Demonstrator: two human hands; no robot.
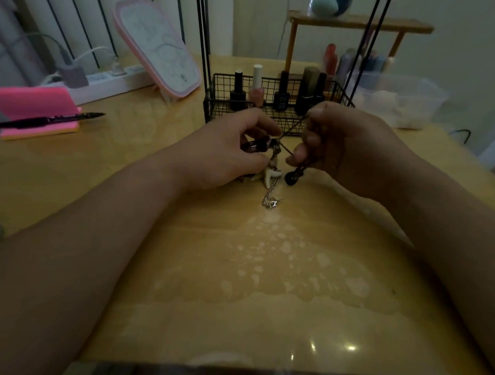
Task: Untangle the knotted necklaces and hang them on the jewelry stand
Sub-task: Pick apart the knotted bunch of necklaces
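Both hands work over the table [188, 279]: left hand [223, 154] curls its fingers round a dark beaded strand [256, 145], right hand [340, 145] pinches a black cord [293, 127], the knotted necklaces [276, 151] between them, just near of the wire basket [214, 101]

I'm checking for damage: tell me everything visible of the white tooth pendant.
The white tooth pendant is small, pale and glossy, like bone or plastic, tapering to a downward point. It hangs under the knotted necklaces that the left hand and right hand grip, close to the left hand, above a silver chain.
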